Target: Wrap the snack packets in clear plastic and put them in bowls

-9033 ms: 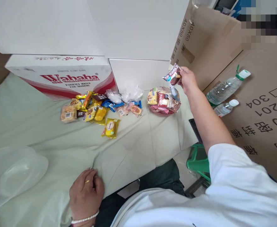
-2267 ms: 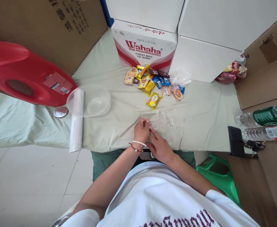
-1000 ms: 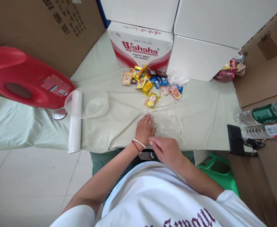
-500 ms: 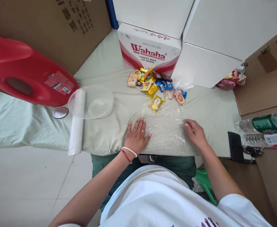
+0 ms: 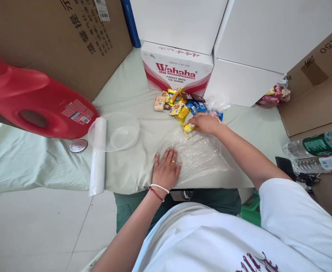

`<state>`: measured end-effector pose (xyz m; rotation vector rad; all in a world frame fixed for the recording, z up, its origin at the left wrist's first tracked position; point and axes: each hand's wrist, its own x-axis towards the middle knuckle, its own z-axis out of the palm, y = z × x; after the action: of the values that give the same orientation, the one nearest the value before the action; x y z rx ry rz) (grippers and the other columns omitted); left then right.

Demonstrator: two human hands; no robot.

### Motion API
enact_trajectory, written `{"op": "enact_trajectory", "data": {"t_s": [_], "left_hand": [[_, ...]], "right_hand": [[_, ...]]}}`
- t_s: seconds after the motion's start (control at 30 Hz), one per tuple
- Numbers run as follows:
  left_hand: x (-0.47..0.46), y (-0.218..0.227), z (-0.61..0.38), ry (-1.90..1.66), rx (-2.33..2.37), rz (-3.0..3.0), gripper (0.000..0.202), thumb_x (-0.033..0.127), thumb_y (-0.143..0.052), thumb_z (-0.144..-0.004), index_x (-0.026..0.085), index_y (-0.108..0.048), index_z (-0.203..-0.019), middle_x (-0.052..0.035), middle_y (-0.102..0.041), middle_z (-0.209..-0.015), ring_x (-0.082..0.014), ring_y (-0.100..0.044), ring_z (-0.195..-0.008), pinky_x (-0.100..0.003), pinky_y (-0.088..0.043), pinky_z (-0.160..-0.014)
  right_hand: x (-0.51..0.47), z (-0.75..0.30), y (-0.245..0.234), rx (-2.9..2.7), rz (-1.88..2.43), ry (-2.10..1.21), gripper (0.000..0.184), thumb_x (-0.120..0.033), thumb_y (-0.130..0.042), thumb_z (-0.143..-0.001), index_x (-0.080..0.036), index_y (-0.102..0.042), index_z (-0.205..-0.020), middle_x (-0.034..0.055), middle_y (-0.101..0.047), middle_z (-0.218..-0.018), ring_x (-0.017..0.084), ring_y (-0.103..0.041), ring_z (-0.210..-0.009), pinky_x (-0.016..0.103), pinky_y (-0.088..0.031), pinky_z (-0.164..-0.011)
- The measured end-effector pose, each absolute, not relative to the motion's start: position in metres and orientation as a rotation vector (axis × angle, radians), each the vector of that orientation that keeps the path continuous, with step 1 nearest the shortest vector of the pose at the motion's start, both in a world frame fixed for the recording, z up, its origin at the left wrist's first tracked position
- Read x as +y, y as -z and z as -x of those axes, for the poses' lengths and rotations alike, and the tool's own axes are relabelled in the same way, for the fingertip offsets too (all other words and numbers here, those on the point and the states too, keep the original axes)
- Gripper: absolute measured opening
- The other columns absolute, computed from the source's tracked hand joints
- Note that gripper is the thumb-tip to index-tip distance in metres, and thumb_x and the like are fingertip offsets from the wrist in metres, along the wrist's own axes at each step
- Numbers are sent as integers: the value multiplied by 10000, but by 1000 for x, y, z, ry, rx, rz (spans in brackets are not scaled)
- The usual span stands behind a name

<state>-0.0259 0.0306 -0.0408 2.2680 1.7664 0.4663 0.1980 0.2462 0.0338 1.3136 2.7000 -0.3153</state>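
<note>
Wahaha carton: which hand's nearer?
Right. The right hand is at the yellow snack packet in front of the Wahaha carton; the left hand lies farther off, by the clear plastic.

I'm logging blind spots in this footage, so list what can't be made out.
All in the head view:
Grip of the right hand on the yellow packet: the hand covers it; held or merely touched, I can't tell.
Pink packets: largely covered by the right hand.
Snack bowl: partly hidden by the white box.
Red jug: cut off by the left edge.
Jug label: print too small.
</note>
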Motion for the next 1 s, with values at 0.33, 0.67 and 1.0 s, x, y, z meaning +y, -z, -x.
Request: {"op": "enact_trajectory", "data": {"t_s": [0.33, 0.67, 1.0], "left_hand": [[29, 37, 21, -319, 1760, -2341, 831, 689, -519, -934, 231, -377, -1614, -197, -268, -1704, -383, -273, -1578, -723, 31, -1243], [28, 36, 19, -268, 1798, -2384, 739, 641, -492, -967, 224, -448, -1575, -203, -285, -1697, -397, -297, -1566, -764, -14, -1223], [29, 37, 19, -183, 1817, -2404, 791, 670, -422, -981, 203, -367, -1617, -174, -238, -1717, -392, -263, -1580, -777, -48, -1220]], "right_hand": [[192, -334, -70, 2801, -2470, 982, 425, -429, -520, -994, -133, -671, -1259, 134, -732, -1225, 266, -675, -1146, 438, -499, -956], [167, -218, -79, 2012, -1353, 2093, 468, -533, -764, -850, -174, -754, -1149, 71, -780, -1056, 194, -739, -874, 332, -608, -813], [116, -225, -67, 2622, -1533, 431, 551, -516, -577, -1004, -211, -563, -1463, 167, -646, -1366, 331, -585, -1239, 392, -508, -926]]}}
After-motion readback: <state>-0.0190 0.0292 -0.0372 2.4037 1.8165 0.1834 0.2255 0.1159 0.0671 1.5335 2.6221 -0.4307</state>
